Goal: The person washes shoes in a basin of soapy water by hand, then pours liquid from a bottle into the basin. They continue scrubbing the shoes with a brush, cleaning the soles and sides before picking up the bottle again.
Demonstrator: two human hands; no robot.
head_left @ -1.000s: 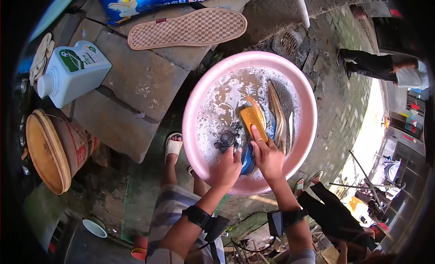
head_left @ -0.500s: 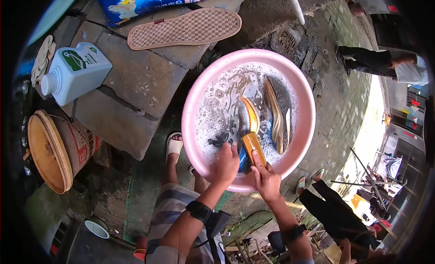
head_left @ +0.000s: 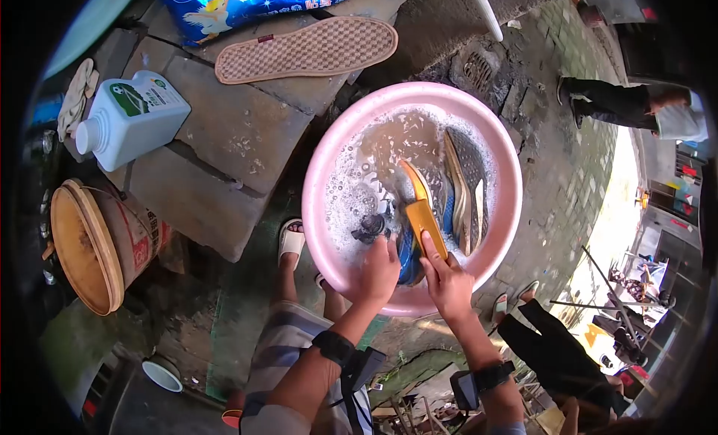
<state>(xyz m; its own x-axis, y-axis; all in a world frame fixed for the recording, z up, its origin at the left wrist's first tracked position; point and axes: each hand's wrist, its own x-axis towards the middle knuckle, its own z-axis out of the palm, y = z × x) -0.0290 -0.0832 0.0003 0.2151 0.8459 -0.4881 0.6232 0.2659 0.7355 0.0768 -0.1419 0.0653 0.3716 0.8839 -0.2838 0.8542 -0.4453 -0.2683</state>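
Note:
A pink basin (head_left: 317, 233) holds soapy, foamy water. In it, a blue shoe (head_left: 408, 261) with an orange-edged sole (head_left: 416, 179) lies on its side, partly under water. My left hand (head_left: 381, 269) is closed on the near end of this shoe, its fingertips partly hidden beside a dark piece of the shoe. My right hand (head_left: 449, 284) grips a yellow-brown scrubbing brush (head_left: 426, 227), pressed along the sole; its bristles are hidden. A second shoe (head_left: 459, 199) rests on its side at the basin's right.
On the stone slab (head_left: 217, 128) at left lie a woven insole (head_left: 307, 49), a white bottle (head_left: 136, 119) and a blue packet (head_left: 262, 9). A bucket (head_left: 112, 244) stands below the slab. Two people in dark trousers are at the right, near a drain grate (head_left: 477, 67).
The brush and my right hand have moved a little farther up along the sole. Foam has parted at the basin's far side, showing brownish water. My left hand stays at the shoe.

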